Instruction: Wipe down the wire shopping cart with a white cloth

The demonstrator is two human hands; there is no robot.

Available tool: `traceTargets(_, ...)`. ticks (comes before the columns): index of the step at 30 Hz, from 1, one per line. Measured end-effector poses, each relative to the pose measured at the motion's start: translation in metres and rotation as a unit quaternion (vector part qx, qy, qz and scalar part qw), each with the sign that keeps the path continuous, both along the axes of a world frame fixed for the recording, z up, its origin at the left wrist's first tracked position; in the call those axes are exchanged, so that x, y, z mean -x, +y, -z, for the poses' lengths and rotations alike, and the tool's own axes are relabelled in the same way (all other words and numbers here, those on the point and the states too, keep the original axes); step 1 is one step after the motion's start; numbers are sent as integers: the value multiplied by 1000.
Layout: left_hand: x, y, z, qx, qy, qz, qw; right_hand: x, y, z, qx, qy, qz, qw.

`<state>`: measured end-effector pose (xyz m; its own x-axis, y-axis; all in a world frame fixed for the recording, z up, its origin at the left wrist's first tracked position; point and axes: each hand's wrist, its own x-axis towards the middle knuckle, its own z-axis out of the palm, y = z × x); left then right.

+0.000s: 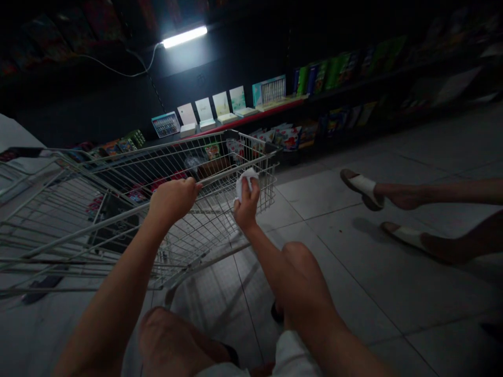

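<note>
A metal wire shopping cart (212, 230) stands before me, its front end pointing right. My left hand (173, 199) is closed around the cart's upper side rail. Farther along, near the front corner, my right hand (247, 204) presses a crumpled white cloth (244, 184) against the wire side. The cloth lies under its fingers, so part of it is hidden; whether it is fabric or paper is hard to tell. Inside the cart near the handle end sits a dark panel (113, 222).
A shelf (251, 119) with upright books and boxes runs behind the cart, beneath a lit tube lamp (184, 37) on a white cable. Another person's feet in white sandals (363, 186) rest on the tiled floor (314, 230) at right.
</note>
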<state>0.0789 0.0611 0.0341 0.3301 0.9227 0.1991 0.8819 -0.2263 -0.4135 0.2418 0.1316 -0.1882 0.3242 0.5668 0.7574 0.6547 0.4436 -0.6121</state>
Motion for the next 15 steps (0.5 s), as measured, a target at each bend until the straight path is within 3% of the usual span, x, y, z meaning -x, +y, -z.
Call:
traceTargets(5, 0, 0, -1, -1, 1, -3, 1000, 36, -27, 74, 74, 18, -37, 996)
traceTargets(7, 0, 1, -1, -3, 5, -3, 1000, 37, -35, 84, 92, 46, -45, 994)
traceTargets(9, 0, 1, 0, -8, 9, -1, 1000, 35, -41, 69, 72, 66, -46, 994)
traceTargets(13, 3, -1, 1, -19, 10, 6, 1000, 36, -43, -6, -22, 11, -64, 998)
traceTargets(15, 4, -3, 2, -19, 8, 9, 1000, 40, -38, -31, -28, -32, -67, 997)
